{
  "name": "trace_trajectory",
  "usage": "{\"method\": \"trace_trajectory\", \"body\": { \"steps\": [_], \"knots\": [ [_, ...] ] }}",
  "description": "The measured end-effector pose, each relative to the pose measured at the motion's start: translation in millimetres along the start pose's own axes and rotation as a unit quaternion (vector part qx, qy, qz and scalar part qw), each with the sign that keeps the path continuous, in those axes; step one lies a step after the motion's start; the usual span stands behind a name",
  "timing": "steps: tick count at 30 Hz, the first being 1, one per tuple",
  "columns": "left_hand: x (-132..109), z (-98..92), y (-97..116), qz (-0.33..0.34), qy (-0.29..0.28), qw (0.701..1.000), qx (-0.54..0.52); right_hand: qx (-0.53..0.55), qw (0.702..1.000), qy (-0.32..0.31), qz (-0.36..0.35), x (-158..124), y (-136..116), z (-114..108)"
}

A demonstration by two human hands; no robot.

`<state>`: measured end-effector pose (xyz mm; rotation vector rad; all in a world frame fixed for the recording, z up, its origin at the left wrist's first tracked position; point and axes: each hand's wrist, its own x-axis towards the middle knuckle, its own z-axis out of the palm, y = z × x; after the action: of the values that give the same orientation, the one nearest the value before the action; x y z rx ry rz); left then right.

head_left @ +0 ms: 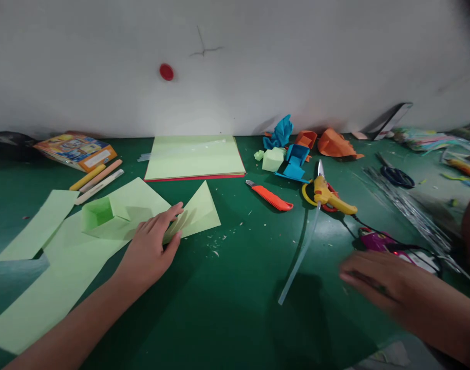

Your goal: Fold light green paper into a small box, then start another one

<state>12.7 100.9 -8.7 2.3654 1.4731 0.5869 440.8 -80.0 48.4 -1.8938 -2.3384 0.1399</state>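
My left hand (150, 241) rests with its fingers apart over the near edge of a folded light green paper piece (202, 213). Just left of it, a small green paper box (101, 216) sits on larger green sheets (69, 257). My right hand (377, 282), blurred, hovers at the right with its fingers bent together and nothing visible in them. Beyond it are a yellow glue gun (327, 195) with a long clear glue stick (300, 262), lying over scissors, and a purple device (377, 239) with a cable. An orange cutter (273, 198) lies near the middle.
A stack of green sheets (194, 159) lies by the wall. Blue paper shapes (294, 162) and orange ones (337, 144) stand right of it. At the left are a colourful box (78, 150) and markers (99, 177); at the right, dark scissors (396, 176) and silvery strips (419, 216).
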Motion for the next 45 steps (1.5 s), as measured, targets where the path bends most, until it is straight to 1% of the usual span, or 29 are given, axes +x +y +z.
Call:
{"method": "trace_trajectory", "body": {
  "steps": [2, 3, 5, 7, 9, 10, 13, 14, 16, 19, 22, 24, 27, 29, 31, 33, 35, 37, 38, 40, 42, 43, 45],
  "knots": [
    [-1.8, -2.2, 0.7, -0.039, 0.011, 0.998, -0.044, 0.016, 0.997, -0.042, -0.065, 43.1, -31.7, -5.1],
    [-3.0, -3.2, 1.3, -0.061, 0.018, 0.996, -0.059, 0.013, 0.994, -0.052, -0.093, 61.8, -47.2, -3.7],
    [-5.7, -4.5, 2.9, -0.105, 0.021, 0.991, -0.075, 0.022, 0.985, -0.029, -0.171, 93.2, -76.1, 4.8],
    [-8.5, -4.9, 5.3, -0.119, -0.005, 0.988, -0.101, 0.036, 0.972, 0.015, -0.231, 117.5, -100.4, 17.1],
    [-10.8, -4.4, 7.6, -0.098, -0.013, 0.99, -0.099, 0.046, 0.957, 0.08, -0.274, 135.5, -118.3, 29.2],
    [-11.7, -3.8, 8.5, -0.077, -0.006, 0.993, -0.088, 0.058, 0.952, 0.112, -0.278, 142.2, -124.7, 34.5],
    [-13.6, -2.1, 9.3, 0.004, 0.032, 0.999, -0.042, 0.084, 0.946, 0.194, -0.244, 154.1, -135.6, 46.5],
    [-14.1, -1.9, 9.3, 0.033, 0.034, 0.998, -0.035, 0.08, 0.947, 0.21, -0.23, 155.8, -136.9, 49.6],
    [-15.1, -2.1, 9.9, 0.079, 0.018, 0.996, -0.036, 0.061, 0.951, 0.218, -0.212, 156.8, -136.9, 54.9],
    [-17.2, -3.2, 13.3, 0.118, -0.016, 0.991, -0.062, 0.045, 0.957, 0.196, -0.208, 155.4, -130.4, 61.8],
    [-19.1, -3.4, 16.7, 0.115, -0.029, 0.99, -0.082, 0.059, 0.957, 0.18, -0.22, 154.3, -119.8, 67.3],
    [-19.4, -3.4, 16.9, 0.096, -0.019, 0.993, -0.071, 0.074, 0.957, 0.162, -0.231, 154.6, -113.7, 69.5],
    [-17.6, -5.1, 13.2, 0.071, 0.02, 0.997, -0.001, 0.092, 0.963, 0.099, -0.235, 156.3, -108.2, 70.4],
    [-15.6, -7.2, 9.7, 0.06, 0.034, 0.996, 0.049, 0.098, 0.966, 0.053, -0.234, 157.4, -105.6, 69.8],
    [-13.7, -9.2, 6.5, 0.063, 0.034, 0.995, 0.074, 0.108, 0.966, 0.031, -0.234, 158.0, -102.0, 69.3],
    [-12.7, -10.4, 4.3, 0.094, 0.027, 0.992, 0.08, 0.131, 0.963, 0.033, -0.235, 157.8, -96.5, 69.1],
    [-12.7, -11.6, 2.7, 0.148, -0.009, 0.986, 0.071, 0.169, 0.959, 0.042, -0.225, 157.2, -89.9, 68.7],
    [-13.1, -14.1, 1.4, 0.203, -0.075, 0.976, 0.038, 0.216, 0.955, 0.043, -0.2, 156.4, -84.0, 67.0],
    [-13.2, -16.1, 0.8, 0.222, -0.106, 0.969, 0.013, 0.242, 0.953, 0.039, -0.18, 156.0, -81.8, 65.4],
    [-12.9, -21.1, -0.3, 0.242, -0.149, 0.958, -0.042, 0.294, 0.947, 0.014, -0.129, 155.3, -79.6, 61.4],
    [-11.4, -25.3, -1.4, 0.255, -0.173, 0.948, -0.08, 0.343, 0.935, -0.017, -0.092, 154.8, -79.7, 57.1],
    [-10.4, -26.3, -1.9, 0.263, -0.182, 0.944, -0.086, 0.362, 0.928, -0.03, -0.086, 154.6, -80.3, 55.3],
    [-8.6, -25.3, -2.6, 0.275, -0.19, 0.94, -0.068, 0.386, 0.917, -0.045, -0.097, 154.1, -81.9, 52.7]
  ]
}}
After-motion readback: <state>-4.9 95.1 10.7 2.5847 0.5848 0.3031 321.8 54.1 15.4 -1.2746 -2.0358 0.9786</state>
